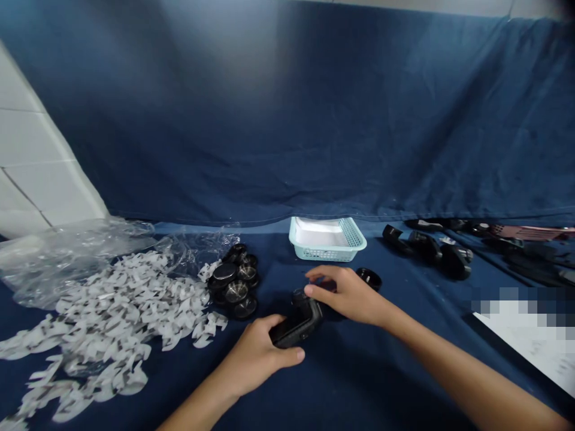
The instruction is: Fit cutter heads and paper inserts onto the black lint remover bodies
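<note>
A black angled plastic housing (294, 326) is in my left hand (256, 356), fingers and thumb wrapped around its lower part. It lies tilted, its rounded upper end pointing away from me. Over that upper end, my right hand (345, 293) has its thumb and forefinger curled close together by the rim. Whatever is between those fingertips is too small to make out. Just behind the right hand sits a round black cup-like part (369, 277). To the left of the housing is a heap of round black caps (236, 291), some with a shiny patterned face.
White curved plastic pieces (130, 305) spread in a large pile at left, beside clear plastic bags (81, 245). A light blue basket (326, 254) holding white sheets stands at the back. Rightward lie black housings (426, 248), a pink basket (530, 232) and a paper sheet (534, 341).
</note>
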The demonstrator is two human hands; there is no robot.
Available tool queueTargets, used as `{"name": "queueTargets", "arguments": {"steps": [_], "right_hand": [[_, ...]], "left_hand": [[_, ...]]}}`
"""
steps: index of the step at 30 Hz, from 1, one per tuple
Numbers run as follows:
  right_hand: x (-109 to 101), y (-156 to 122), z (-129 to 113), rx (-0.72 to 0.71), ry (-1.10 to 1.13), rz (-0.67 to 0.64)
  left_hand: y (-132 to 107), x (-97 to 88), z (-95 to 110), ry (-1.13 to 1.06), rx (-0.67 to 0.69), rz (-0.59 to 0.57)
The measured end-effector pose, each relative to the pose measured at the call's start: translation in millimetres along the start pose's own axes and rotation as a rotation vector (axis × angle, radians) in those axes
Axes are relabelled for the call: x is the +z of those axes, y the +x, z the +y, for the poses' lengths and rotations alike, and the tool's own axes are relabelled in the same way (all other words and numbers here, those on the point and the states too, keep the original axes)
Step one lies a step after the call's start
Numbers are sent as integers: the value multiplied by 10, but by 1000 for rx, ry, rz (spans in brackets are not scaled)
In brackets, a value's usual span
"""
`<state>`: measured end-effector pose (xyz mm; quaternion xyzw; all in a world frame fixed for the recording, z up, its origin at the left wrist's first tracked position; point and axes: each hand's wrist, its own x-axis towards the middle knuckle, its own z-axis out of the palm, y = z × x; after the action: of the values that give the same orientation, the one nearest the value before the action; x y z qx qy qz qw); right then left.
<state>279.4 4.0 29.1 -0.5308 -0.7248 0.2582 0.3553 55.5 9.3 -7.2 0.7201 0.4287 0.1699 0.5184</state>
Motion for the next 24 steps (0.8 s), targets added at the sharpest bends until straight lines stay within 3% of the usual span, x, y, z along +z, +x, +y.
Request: {"name": "queueTargets", "arguments": {"steps": [4,6,8,15,24], "right_hand": [[115,-5,103,122,675,-326],[178,7,144,145,960,-408],[231,11,168,121,1104,-423],[377,-14,209,69,1131,-323],[534,-28,341,81,1249,-311]], "left_hand": [[-19,5,23,-87,76,-96],[-28,7,36,-103,113,-129],[-32,5,52,-99,137,-133],[-66,-5,119,4,109,-117],[-94,3,187,205,91,13]]}}
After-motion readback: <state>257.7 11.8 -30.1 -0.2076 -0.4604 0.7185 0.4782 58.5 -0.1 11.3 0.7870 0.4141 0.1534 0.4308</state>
